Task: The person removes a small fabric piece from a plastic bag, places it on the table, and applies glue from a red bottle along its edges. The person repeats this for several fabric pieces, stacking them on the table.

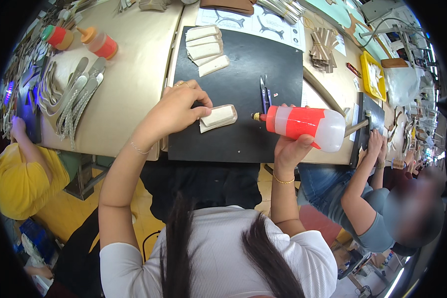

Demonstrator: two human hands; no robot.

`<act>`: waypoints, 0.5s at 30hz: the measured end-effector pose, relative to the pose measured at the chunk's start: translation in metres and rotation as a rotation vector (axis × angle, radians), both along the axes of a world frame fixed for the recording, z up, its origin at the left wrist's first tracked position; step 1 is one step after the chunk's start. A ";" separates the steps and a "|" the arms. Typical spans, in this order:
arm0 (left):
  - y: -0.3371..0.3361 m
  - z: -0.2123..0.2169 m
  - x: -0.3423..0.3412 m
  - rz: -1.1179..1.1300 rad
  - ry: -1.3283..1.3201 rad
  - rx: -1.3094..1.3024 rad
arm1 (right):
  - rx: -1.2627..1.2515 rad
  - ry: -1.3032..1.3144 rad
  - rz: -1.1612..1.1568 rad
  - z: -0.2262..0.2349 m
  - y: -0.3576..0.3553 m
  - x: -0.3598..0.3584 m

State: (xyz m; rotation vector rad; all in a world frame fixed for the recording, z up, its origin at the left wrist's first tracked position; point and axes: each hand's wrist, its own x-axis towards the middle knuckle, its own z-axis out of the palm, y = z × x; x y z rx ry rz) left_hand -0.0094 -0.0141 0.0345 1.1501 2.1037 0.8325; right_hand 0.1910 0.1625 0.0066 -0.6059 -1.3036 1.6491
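My right hand (pixel 289 149) is wrapped round a clear squeeze bottle (pixel 335 130) with a red band and a narrow tip. The bottle lies sideways in the air, its tip pointing left. My left hand (pixel 181 107) is closed, thumb and fingers pinching the left end of a small cream strip-like piece (pixel 219 117) with rounded corners. Under that piece another edge shows, so it seems layered. Both hands are over a black mat (pixel 243 59). At the mat's upper left several similar cream pieces (pixel 203 45) overlap in a row. Blue-handled thread snips (pixel 264 92) lie between the hands.
Two squeeze bottles (pixel 102 43) (pixel 58 37) and a bundle of grey straps (pixel 79 89) are on the left table. Printed sheets (pixel 278 27), brown strips (pixel 324 49) and a yellow tray (pixel 366 74) lie beyond. A co-worker's hands (pixel 377 145) hold a hammer at right; another person in yellow is at left.
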 end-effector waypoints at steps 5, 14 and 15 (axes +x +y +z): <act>0.003 0.000 -0.006 0.032 -0.056 0.008 | -0.019 -0.001 0.010 -0.003 0.000 0.001; 0.011 0.004 -0.025 0.165 -0.544 -0.038 | 0.114 -0.023 0.010 -0.007 -0.008 -0.016; 0.011 0.004 -0.025 0.170 -0.601 -0.017 | 0.114 -0.014 0.030 -0.007 -0.007 -0.017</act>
